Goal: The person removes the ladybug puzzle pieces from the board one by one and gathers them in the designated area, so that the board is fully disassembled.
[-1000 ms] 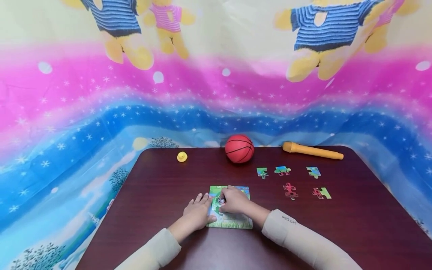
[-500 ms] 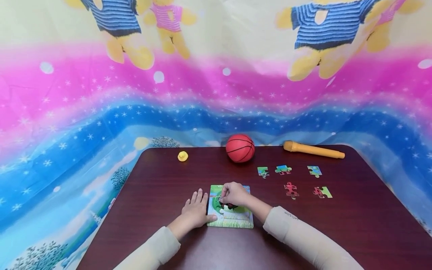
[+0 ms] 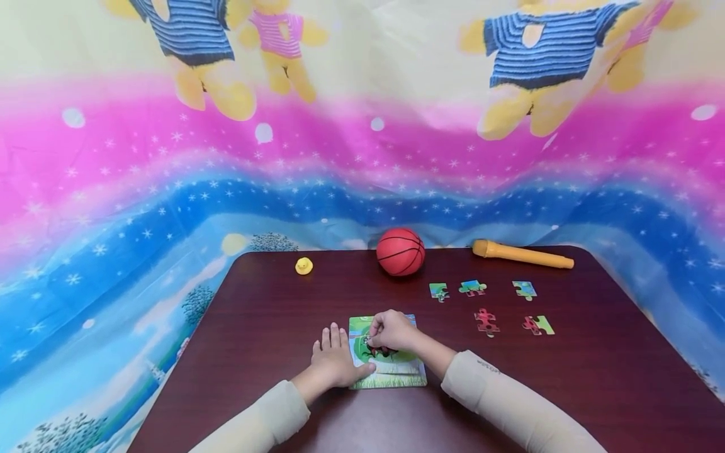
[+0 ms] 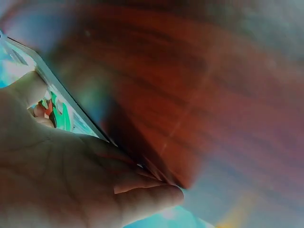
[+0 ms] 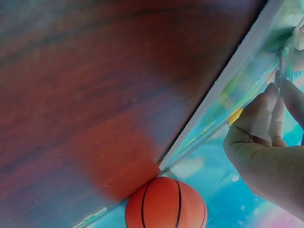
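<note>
Two hands are working at a puzzle board (image 3: 391,371) lying near the front of the table (image 3: 272,314). The left hand (image 3: 334,362) is lying flat with fingers straight, its thumb pressing the board's left edge. The right hand (image 3: 392,330) is curling over the board's middle, fingertips pinching a dark piece (image 3: 378,349) against it. Five loose pieces (image 3: 487,319) are sitting to the right, well apart from the board. A ball (image 3: 400,251) is resting behind.

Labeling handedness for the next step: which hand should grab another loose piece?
Probably right. The right hand pinches a piece over the puzzle board, and the loose pieces lie on its side. The left hand rests flat at the board's left edge, steadying it.
</note>
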Demonstrator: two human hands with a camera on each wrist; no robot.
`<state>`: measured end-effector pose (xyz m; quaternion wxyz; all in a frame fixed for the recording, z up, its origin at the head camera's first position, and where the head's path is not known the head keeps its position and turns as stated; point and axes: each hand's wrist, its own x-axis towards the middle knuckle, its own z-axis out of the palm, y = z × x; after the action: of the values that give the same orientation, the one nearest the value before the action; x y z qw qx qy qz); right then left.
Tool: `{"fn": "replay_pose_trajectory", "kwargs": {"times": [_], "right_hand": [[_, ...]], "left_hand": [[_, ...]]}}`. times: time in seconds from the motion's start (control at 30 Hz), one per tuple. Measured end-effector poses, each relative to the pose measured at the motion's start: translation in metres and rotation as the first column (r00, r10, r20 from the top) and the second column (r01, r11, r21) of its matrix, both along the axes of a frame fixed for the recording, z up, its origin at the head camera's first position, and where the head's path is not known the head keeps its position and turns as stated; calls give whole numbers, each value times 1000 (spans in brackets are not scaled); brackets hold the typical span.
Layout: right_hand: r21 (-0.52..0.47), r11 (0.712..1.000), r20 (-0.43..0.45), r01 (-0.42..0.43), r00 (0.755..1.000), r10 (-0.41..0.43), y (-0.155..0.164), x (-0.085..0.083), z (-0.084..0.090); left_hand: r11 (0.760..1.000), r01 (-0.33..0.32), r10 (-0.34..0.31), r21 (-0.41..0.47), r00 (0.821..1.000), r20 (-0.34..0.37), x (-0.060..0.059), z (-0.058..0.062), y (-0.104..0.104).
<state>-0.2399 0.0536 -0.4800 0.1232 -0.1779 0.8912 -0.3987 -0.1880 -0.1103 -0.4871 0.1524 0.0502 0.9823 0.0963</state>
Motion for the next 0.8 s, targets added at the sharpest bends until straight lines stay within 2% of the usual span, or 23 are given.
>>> {"fn": "replay_pose_trajectory", "kwargs": {"times": [0.2,0.47,0.6,0.8], "right_hand": [[-12,1000,9,-24,1000,24,0,3,3],[-68,997,-13,-21,1000,20,2,1,4],[-115,993,-11,29,999,-31,7,-2,11],[-143,978,40,150,989,-146,32,-9,25]], "left_hand": [[1000,-20,21,-8,1000,7,0,1,2],[999,-9,9,-49,1000,3,-2,-2,4],[998,13,-13,-67,1000,-3,-2,-1,6],[999,-7,6,-45,1000,-3,-4,-1,2]]}}
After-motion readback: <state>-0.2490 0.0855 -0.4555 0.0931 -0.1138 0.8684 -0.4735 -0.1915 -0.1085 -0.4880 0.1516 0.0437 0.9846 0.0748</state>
